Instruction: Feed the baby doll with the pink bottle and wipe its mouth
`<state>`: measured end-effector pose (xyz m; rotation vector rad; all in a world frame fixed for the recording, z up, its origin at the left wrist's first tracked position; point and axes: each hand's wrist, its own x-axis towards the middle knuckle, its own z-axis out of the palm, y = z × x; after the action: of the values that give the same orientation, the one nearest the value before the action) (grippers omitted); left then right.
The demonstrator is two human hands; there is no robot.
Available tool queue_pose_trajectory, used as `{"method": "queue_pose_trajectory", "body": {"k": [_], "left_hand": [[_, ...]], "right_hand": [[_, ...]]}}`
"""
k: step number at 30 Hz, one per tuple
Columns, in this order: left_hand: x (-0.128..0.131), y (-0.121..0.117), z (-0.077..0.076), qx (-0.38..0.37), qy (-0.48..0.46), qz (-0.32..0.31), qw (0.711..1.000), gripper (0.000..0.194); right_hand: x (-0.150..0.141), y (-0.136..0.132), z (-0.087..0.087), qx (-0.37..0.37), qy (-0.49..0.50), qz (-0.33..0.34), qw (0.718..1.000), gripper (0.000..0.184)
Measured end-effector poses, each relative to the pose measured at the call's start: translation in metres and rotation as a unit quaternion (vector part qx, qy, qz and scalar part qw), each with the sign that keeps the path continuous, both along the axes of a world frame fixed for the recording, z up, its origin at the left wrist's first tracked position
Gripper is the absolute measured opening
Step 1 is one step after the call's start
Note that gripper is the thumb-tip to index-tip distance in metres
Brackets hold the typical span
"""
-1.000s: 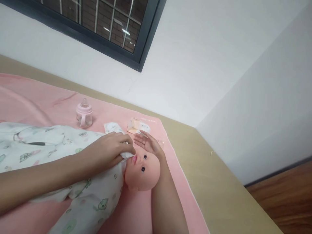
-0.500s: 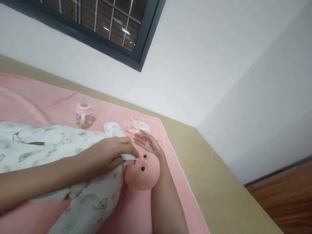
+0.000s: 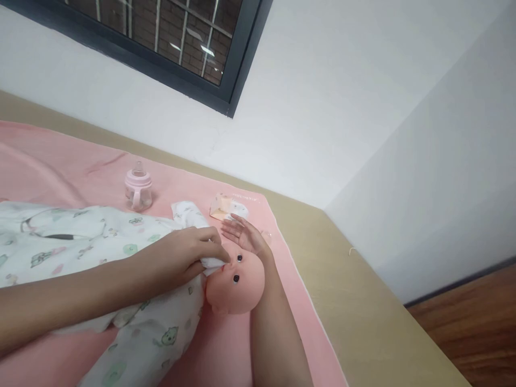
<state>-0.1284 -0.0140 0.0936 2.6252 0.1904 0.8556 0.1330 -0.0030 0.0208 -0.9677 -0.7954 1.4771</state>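
Observation:
A baby doll lies on a pink towel, its bare head toward the right and its body wrapped in a white printed swaddle. My left hand is closed on a small white cloth and presses it against the doll's mouth and nose. My right hand rests behind the doll's head with fingers stretched out flat, cupping the far side of the head.
A pink baby bottle stands on the towel behind the doll. A folded white item and a small tissue packet lie near the towel's far corner. The tan surface ends at white walls and drops to a wooden floor at right.
My left hand slid the white cloth slightly up the doll's face, from the chin and mouth toward the nose. My right hand stayed in place.

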Motion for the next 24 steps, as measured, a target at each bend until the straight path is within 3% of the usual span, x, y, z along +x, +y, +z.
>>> {"method": "queue_pose_trajectory", "body": {"k": [15,19,24], "left_hand": [[0.001,0.002,-0.003,0.051,0.033,0.038,0.997,0.055],[-0.003,0.002,0.008,0.028,0.035,0.039,0.998,0.045],[-0.012,0.005,0.032,-0.063,0.049,0.024,0.997,0.031]], "right_hand": [[-0.001,-0.001,0.0,0.009,0.002,0.004,1.0,0.042],[-0.001,-0.001,0.002,0.005,0.0,0.002,1.0,0.042],[-0.002,-0.002,0.004,0.004,-0.004,0.0,1.0,0.039]]}}
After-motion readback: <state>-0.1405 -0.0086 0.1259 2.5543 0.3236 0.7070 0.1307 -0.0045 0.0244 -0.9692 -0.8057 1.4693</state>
